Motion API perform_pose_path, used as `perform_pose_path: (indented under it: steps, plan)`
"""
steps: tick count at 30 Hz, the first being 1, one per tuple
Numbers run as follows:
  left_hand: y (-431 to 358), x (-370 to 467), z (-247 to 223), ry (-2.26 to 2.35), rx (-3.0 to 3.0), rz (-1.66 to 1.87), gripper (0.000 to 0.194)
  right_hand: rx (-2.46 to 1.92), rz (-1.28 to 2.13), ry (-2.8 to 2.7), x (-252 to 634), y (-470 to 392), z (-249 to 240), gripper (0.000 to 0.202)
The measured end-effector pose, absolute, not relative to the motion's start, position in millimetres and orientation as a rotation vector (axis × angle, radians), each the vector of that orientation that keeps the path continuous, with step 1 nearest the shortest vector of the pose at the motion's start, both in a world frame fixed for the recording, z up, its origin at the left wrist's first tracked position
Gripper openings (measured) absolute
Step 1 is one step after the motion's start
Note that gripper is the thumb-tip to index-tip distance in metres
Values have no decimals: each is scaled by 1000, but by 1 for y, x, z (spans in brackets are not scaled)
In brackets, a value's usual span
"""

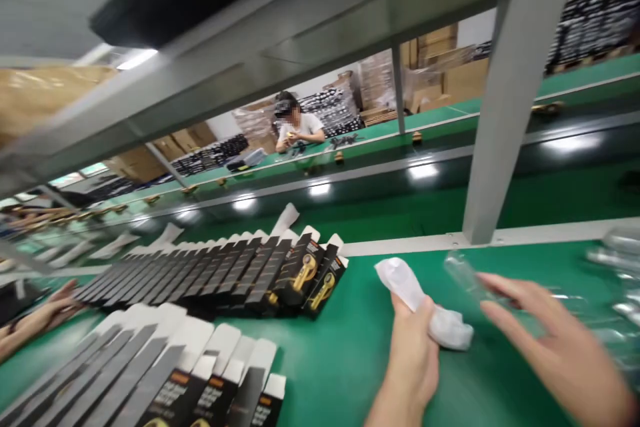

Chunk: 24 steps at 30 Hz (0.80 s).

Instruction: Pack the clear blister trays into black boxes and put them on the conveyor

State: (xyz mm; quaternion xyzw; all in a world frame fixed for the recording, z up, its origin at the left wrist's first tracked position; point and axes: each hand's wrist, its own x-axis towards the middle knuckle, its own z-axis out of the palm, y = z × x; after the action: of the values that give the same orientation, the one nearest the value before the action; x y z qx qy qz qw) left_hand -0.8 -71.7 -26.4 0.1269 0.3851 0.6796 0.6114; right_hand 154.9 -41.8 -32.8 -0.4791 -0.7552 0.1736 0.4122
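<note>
My left hand (pixel 413 353) is closed around a slim item in a white translucent wrapper (pixel 453 329), whose ends stick out on both sides of the fist. What lies inside the wrapper cannot be made out. To its right, my right hand (pixel 555 340), slightly blurred, pinches a clear plastic shell (pixel 463 273) between thumb and fingers. The two hands are apart above the green work surface (pixel 330 367). More clear plastic shells (pixel 620 313) lie by the right edge, partly behind my right hand.
Rows of black boxes with open white flaps stand at the back left (pixel 250 267) and front left (pixel 170 373). Another person's hand (pixel 63 303) touches the back row. A grey post (pixel 500 113) rises ahead. Beyond, small gold items dot a conveyor, and a co-worker (pixel 305 127) sits opposite.
</note>
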Motion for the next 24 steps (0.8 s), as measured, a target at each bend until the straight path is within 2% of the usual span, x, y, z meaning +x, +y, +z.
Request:
perform_pose_path:
  steps: [3, 5, 13, 16, 22, 24]
  plan:
    - [-74, 0, -21, 747, 259, 1534, 52, -1131, 529, -2046, 139, -54, -39, 30]
    - [-79, 5, -18, 714, 232, 1480, 55, -1053, 513, -2110, 128, -63, -44, 29]
    - [-84, 8, -22, 913, 321, 1484, 51, -946, 154, -2289, 127, -69, -48, 41]
    - [-85, 1, -20, 950, 301, 1441, 49, -940, 363, -2268, 135, -64, -48, 40]
    - [-90, 10, -18, 865, 440, 1409, 57, -1036, 873, -2104, 138, -57, -54, 50]
    - [-94, 14, -19, 908, 563, 1379, 54, -1025, 1011, -2057, 137, -58, -53, 46]
